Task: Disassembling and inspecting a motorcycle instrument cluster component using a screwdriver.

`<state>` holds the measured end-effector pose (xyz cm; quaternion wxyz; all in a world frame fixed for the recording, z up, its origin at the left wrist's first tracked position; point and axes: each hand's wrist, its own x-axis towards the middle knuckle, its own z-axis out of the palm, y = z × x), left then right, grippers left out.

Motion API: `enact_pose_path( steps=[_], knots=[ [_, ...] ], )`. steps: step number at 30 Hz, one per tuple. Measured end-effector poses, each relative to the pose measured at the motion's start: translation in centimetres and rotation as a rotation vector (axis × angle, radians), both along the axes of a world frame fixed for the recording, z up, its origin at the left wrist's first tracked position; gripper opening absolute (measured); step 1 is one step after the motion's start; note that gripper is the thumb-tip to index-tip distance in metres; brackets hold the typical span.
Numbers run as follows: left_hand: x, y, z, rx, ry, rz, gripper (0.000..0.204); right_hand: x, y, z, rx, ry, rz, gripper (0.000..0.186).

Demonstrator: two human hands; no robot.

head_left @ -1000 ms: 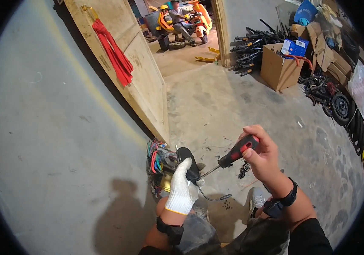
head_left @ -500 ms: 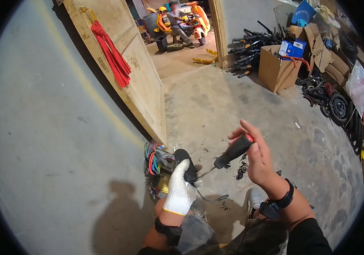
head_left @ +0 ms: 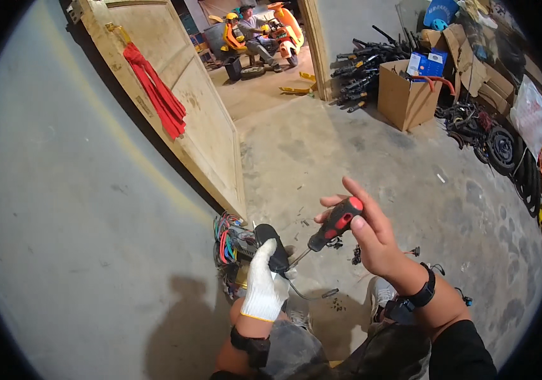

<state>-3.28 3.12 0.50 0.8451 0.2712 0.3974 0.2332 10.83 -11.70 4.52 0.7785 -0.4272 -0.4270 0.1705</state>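
Note:
My left hand (head_left: 262,282), in a white knit glove, is wrapped round a black oblong device (head_left: 271,244) with a thin dark cable (head_left: 314,296) trailing from its lower end. In my bare right hand (head_left: 375,244) is a screwdriver (head_left: 337,224) with a black and red handle, held loosely between thumb and fingers, some of them stretched out. Its metal shaft slants down to the device's lower end, beside the gloved fingers. The tip's exact contact is too small to tell.
Coloured wires (head_left: 225,239) lie bundled by the wall at left, below a wooden door (head_left: 204,114) with red cloth (head_left: 155,92). Small dark parts (head_left: 355,254) are scattered on the floor. A cardboard box (head_left: 404,98) and piled parts stand at right. Beyond the doorway, a person sits beside an orange scooter (head_left: 290,31).
The screwdriver handle has turned, now showing its red patches. My right hand has shifted slightly left with it, and the left hand still grips the black device. The view has shifted a little.

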Motion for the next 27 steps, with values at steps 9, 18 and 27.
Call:
enact_pose_path(
  steps=[9, 18, 27],
  knots=[
    [-0.6, 1.1, -1.7, -0.057, -0.053, -0.078, 0.03, 0.1, 0.4, -0.3, 0.019, -0.104, -0.088, 0.05],
    [0.2, 0.5, -0.9, -0.035, -0.028, -0.061, 0.033, 1.8, -1.0, -2.2, -0.166, -0.254, -0.211, 0.053],
    [-0.2, 0.7, -0.8, -0.022, -0.04, -0.08, 0.032, 2.0, -2.0, -1.1, -0.148, -0.445, -0.226, 0.049]
  ],
)
